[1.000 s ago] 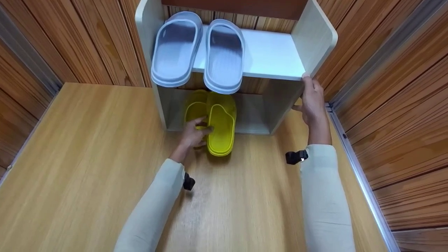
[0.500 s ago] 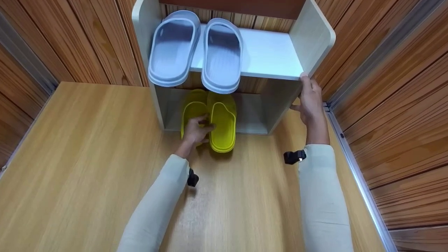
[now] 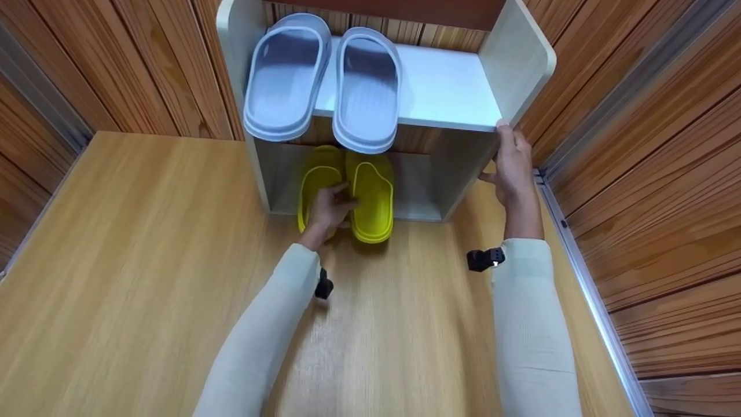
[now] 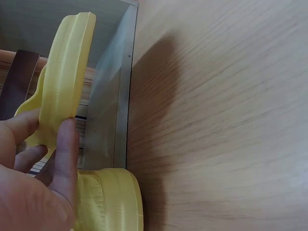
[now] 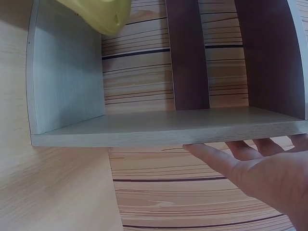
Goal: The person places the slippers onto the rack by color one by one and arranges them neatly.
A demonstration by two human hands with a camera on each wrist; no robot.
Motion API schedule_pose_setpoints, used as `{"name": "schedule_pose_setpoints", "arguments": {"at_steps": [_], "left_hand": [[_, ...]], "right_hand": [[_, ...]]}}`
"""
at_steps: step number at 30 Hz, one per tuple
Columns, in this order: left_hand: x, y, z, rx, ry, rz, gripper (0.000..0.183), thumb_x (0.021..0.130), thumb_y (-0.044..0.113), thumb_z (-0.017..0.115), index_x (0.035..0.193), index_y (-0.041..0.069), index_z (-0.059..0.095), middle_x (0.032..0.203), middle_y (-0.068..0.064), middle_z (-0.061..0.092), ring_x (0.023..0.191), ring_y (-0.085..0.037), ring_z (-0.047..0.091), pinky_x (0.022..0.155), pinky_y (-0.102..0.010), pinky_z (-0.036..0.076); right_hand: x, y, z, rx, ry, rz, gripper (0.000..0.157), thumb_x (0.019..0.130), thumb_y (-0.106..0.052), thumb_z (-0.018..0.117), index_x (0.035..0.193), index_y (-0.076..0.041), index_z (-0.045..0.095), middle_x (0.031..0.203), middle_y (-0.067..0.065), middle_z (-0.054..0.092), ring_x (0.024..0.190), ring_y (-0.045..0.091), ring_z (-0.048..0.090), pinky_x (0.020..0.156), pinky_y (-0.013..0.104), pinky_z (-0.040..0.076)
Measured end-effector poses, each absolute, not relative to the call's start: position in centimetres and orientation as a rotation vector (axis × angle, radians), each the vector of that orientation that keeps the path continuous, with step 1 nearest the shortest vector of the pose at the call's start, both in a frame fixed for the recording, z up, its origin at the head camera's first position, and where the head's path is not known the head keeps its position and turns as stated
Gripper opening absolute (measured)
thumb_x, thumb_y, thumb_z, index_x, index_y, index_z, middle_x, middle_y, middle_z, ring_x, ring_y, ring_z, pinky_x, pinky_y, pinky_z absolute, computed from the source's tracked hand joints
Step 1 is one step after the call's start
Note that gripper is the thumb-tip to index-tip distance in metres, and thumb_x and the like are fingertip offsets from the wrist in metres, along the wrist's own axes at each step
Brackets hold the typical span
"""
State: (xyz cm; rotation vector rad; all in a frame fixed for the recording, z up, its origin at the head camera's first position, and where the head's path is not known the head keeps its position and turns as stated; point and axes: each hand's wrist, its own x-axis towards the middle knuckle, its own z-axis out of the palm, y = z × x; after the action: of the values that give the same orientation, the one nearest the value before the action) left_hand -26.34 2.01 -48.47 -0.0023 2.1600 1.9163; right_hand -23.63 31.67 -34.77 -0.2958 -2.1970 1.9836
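Observation:
A pair of yellow slippers stands side by side in the lower compartment of a small pale shelf unit [image 3: 418,185], heels jutting past its front edge. My left hand [image 3: 329,208] pinches the inner edge of the right yellow slipper [image 3: 373,211]. In the left wrist view that slipper [image 4: 65,62] is gripped between thumb and fingers, apart from the left yellow slipper [image 4: 110,199]. The left hand partly covers the left slipper [image 3: 312,179] in the head view. My right hand [image 3: 515,165] rests with extended fingers against the unit's right side panel [image 5: 168,130].
Two grey slippers [image 3: 283,87] lie on the upper shelf [image 3: 446,87], their heels overhanging its front. Wood-plank walls [image 3: 156,63] surround the unit at the back and sides. Light wooden floor [image 3: 145,260] spreads out in front.
My left hand has moved the right yellow slipper deeper into the lower compartment and slightly rightward, opening a small gap between the pair. The right hand stays at the side panel.

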Motion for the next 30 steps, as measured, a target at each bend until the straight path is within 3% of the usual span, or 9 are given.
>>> {"name": "schedule_pose_setpoints", "arguments": {"at_steps": [3,11,18,22,25,28,30], "left_hand": [[-26.7,2.5,-48.7,0.002,2.191,1.89,0.058,0.098,0.006,0.066,0.152,0.006,0.045,0.147,-0.018,0.053,0.116,-0.031,0.063,0.075,-0.046,0.061],[-27.0,3.5,-49.2,-0.01,2.251,1.825,0.052,0.097,0.003,0.065,0.147,0.003,0.052,0.147,-0.017,0.053,0.111,-0.032,0.065,0.077,-0.047,0.061],[-27.2,3.8,-49.3,0.042,2.527,1.59,0.044,0.095,0.003,0.062,0.139,0.005,0.062,0.133,-0.014,0.063,0.103,-0.027,0.065,0.073,-0.037,0.061],[-27.2,4.1,-49.2,0.072,2.669,1.486,0.021,0.093,0.002,0.06,0.11,0.0,0.073,0.102,-0.011,0.066,0.088,-0.024,0.06,0.066,-0.027,0.047],[-27.3,4.3,-49.3,0.073,2.737,1.443,0.009,0.091,0.001,0.06,0.084,0.003,0.064,0.082,-0.007,0.056,0.076,-0.022,0.053,0.061,-0.027,0.035],[-27.4,4.5,-49.3,0.064,2.766,1.411,0.012,0.091,0.002,0.059,0.08,0.005,0.062,0.08,-0.006,0.055,0.075,-0.02,0.052,0.061,-0.028,0.035],[-27.3,4.5,-49.3,0.064,2.783,1.382,0.01,0.092,0.002,0.059,0.087,0.004,0.068,0.087,-0.008,0.061,0.078,-0.021,0.054,0.064,-0.03,0.04]], "right_hand": [[-23.7,31.8,-34.7,-0.282,-2.195,1.982,0.059,0.106,-0.052,0.04,0.155,-0.019,0.035,0.16,0.008,0.028,0.149,0.035,0.025,0.109,0.07,0.03],[-23.5,32.0,-34.9,-0.298,-2.205,1.982,0.059,0.105,-0.055,0.041,0.155,-0.023,0.037,0.16,0.006,0.03,0.15,0.035,0.024,0.11,0.069,0.03],[-23.4,31.9,-34.8,-0.321,-2.21,1.982,0.06,0.104,-0.056,0.041,0.155,-0.023,0.035,0.16,0.005,0.028,0.15,0.035,0.023,0.11,0.068,0.031],[-23.4,31.9,-34.6,-0.318,-2.213,1.978,0.06,0.104,-0.056,0.041,0.154,-0.023,0.035,0.16,0.004,0.029,0.151,0.034,0.022,0.111,0.068,0.03],[-23.4,31.8,-34.6,-0.311,-2.221,1.976,0.059,0.104,-0.057,0.041,0.154,-0.025,0.036,0.16,0.003,0.03,0.151,0.032,0.023,0.11,0.068,0.03],[-23.4,31.8,-34.7,-0.303,-2.218,1.978,0.059,0.104,-0.058,0.041,0.154,-0.026,0.037,0.159,0.003,0.03,0.15,0.034,0.024,0.11,0.068,0.031],[-23.4,31.8,-34.7,-0.286,-2.21,1.98,0.058,0.104,-0.056,0.041,0.153,-0.025,0.038,0.159,0.004,0.031,0.149,0.035,0.025,0.109,0.07,0.031]]}}
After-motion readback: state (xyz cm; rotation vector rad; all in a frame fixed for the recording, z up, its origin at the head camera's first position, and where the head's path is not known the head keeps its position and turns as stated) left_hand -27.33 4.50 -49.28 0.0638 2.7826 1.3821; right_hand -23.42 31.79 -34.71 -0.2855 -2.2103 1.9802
